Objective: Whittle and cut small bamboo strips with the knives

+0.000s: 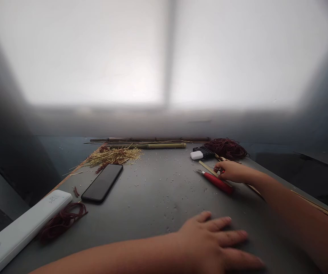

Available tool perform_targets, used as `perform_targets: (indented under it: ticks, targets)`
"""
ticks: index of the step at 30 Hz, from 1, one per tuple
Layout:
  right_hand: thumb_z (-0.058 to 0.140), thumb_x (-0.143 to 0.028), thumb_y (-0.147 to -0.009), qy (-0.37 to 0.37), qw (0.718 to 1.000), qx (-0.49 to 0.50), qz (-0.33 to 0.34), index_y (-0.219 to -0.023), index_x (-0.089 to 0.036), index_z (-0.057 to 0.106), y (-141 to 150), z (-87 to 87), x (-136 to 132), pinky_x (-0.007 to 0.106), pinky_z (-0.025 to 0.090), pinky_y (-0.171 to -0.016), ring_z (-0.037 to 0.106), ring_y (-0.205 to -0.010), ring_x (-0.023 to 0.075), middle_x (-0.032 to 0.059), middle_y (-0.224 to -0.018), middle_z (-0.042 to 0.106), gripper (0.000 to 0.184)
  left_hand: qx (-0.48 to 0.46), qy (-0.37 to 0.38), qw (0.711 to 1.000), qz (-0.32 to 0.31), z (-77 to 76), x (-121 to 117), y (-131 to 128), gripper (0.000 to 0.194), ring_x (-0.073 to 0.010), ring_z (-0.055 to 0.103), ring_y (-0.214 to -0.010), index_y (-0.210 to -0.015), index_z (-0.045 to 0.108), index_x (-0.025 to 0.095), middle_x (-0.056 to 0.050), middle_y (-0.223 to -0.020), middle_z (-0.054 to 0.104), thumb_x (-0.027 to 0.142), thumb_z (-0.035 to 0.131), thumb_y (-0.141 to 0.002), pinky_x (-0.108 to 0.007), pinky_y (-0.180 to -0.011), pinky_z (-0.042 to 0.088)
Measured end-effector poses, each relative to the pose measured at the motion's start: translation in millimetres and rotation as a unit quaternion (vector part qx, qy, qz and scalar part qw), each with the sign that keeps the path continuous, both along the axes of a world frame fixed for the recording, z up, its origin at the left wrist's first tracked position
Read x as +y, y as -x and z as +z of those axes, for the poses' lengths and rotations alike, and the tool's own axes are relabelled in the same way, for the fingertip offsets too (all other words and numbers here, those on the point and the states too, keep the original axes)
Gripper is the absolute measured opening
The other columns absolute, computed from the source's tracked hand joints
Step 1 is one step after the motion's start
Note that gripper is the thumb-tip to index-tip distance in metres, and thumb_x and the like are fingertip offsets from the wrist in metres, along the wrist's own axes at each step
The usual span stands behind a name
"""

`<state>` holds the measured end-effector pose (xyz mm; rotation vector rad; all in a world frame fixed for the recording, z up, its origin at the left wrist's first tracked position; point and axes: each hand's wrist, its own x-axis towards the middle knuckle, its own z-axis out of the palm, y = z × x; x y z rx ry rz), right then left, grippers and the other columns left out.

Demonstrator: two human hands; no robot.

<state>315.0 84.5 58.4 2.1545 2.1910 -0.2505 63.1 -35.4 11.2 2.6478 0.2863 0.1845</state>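
My left hand [215, 243] lies flat on the grey table [158, 190] near its front edge, fingers stretched out and holding nothing. My right hand [232, 171] reaches to the right side of the table with its fingers curled. Its fingertips pinch a thin bamboo strip [206, 167] beside a red-handled knife [217, 182]. The knife lies on the table just under that hand.
A black phone [102, 182] lies left of centre. A white remote-like device [18, 230] and a coil of dark red cord [62, 220] sit at front left. Bamboo shavings [115, 155], bamboo sticks [152, 144], a white case [196, 155] and a red cord bundle [226, 148] line the back.
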Motion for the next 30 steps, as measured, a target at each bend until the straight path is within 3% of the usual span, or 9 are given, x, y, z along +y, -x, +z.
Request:
perform_targets:
  ticks: [5,8,11,14,17,21,25,30]
  targets:
    - [0.058,-0.01,-0.07,0.001,1.0,0.004,-0.006,-0.095,-0.018,0.072,3,3.6,-4,0.027,0.045,-0.068,0.068,-0.093,0.0265,0.01,-0.104,0.073,0.03,0.063,-0.057,0.984,0.155,4.0,81,68,0.074,-0.0299,0.018,-0.151,-0.154,0.033,0.028,-0.005,-0.163,0.024,0.067,0.045,-0.092,-0.054,-0.121,0.013]
    - [0.059,-0.008,-0.067,-0.008,1.0,0.008,-0.013,-0.087,-0.019,0.071,6,6.8,-7,0.027,0.044,-0.063,0.068,-0.089,0.026,0.0093,-0.099,0.073,0.026,0.058,-0.077,0.955,0.28,5.1,132,107,0.067,-0.0336,0.021,-0.15,-0.149,0.041,0.021,-0.013,-0.16,0.029,0.057,0.049,-0.093,-0.058,-0.119,0.013]
    - [0.057,-0.007,-0.066,-0.023,0.999,0.013,-0.027,-0.076,-0.019,0.069,7,9.8,-8,0.026,0.041,-0.057,0.068,-0.08,0.0248,0.0084,-0.087,0.073,0.019,0.0,-0.093,0.93,0.357,9.8,155,122,0.049,-0.0367,0.013,-0.151,-0.131,0.06,0.015,-0.017,-0.157,0.036,0.042,0.056,-0.091,-0.061,-0.118,-0.001]
    - [0.054,-0.01,-0.072,-0.045,0.998,0.024,-0.041,-0.08,-0.018,0.069,10,13.4,-9,0.026,0.04,-0.053,0.066,-0.065,0.0214,0.0071,-0.075,0.071,0.019,-0.074,-0.064,0.913,0.397,14.1,153,111,0.026,-0.0318,0.033,-0.145,-0.108,0.071,0.016,-0.016,-0.134,0.063,0.027,0.054,-0.091,-0.052,-0.122,0.005]
    - [0.051,-0.016,-0.081,-0.082,0.996,0.037,-0.025,-0.091,-0.018,0.068,20,18.1,-13,0.028,0.042,-0.059,0.066,-0.07,0.0215,0.0079,-0.081,0.072,0.02,-0.151,0.017,0.888,0.435,14.0,139,85,0.029,-0.0285,0.06,-0.119,-0.118,0.065,0.019,-0.012,-0.107,0.073,0.021,0.047,-0.094,-0.051,-0.113,0.032]
    - [0.05,-0.028,-0.089,-0.107,0.991,0.068,0.049,-0.101,-0.022,0.067,46,23.9,-29,0.026,0.045,-0.071,0.065,-0.085,0.0207,0.0058,-0.098,0.072,0.022,-0.233,0.186,0.849,0.437,12.1,117,51,0.04,-0.0239,0.069,-0.101,-0.126,0.056,0.018,-0.015,-0.123,0.067,0.026,0.065,-0.088,-0.036,-0.086,0.055]
    - [0.05,-0.036,-0.09,-0.114,0.97,0.149,0.156,-0.1,-0.021,0.067,73,24.5,-49,0.026,0.042,-0.064,0.06,-0.073,0.0185,0.0045,-0.088,0.07,0.025,-0.276,0.34,0.804,0.402,16.4,98,32,0.033,-0.0232,0.069,-0.107,-0.116,0.058,0.015,-0.017,-0.121,0.068,0.036,0.066,-0.091,-0.031,-0.083,0.057]
    - [0.05,-0.041,-0.091,-0.066,0.953,0.215,0.205,-0.095,-0.02,0.067,91,21.3,-63,0.025,0.036,-0.057,0.053,-0.065,0.0155,0.0016,-0.073,0.064,0.028,-0.31,0.418,0.762,0.386,25.2,78,29,0.013,-0.0189,0.069,-0.104,-0.095,0.054,0.017,-0.012,-0.113,0.069,0.03,0.052,-0.098,-0.029,-0.086,0.055]
